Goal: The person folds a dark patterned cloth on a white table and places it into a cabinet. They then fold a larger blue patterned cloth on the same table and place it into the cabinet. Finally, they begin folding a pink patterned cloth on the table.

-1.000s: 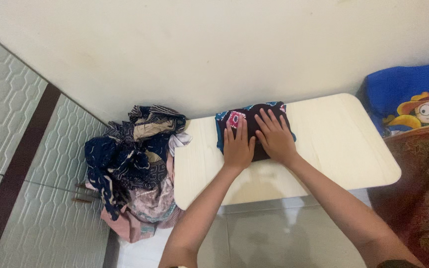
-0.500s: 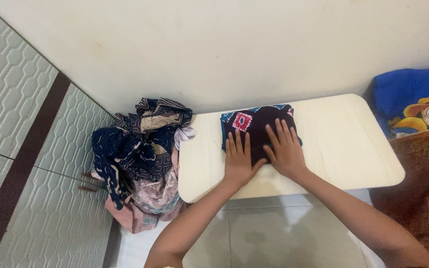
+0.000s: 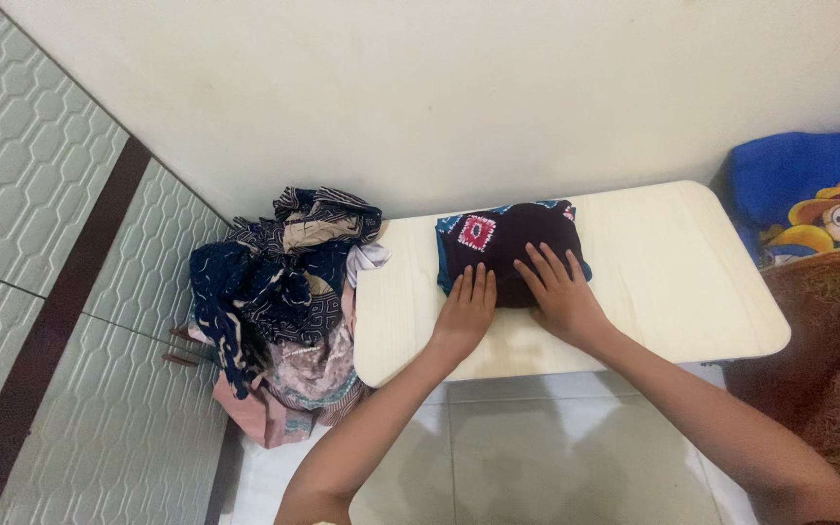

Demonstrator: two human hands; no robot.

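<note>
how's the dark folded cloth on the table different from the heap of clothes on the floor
The dark maroon folded cloth lies flat in a neat rectangle; the heap of navy and pink patterned clothes is crumpled and loose. The folded cloth sits on the pale wooden table under both the left hand and the right hand; the heap lies untouched on the floor beside it. Both are patterned fabric.

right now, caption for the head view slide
Both hands, left hand and right hand, flat on a folded dark garment on a pale table.
</note>
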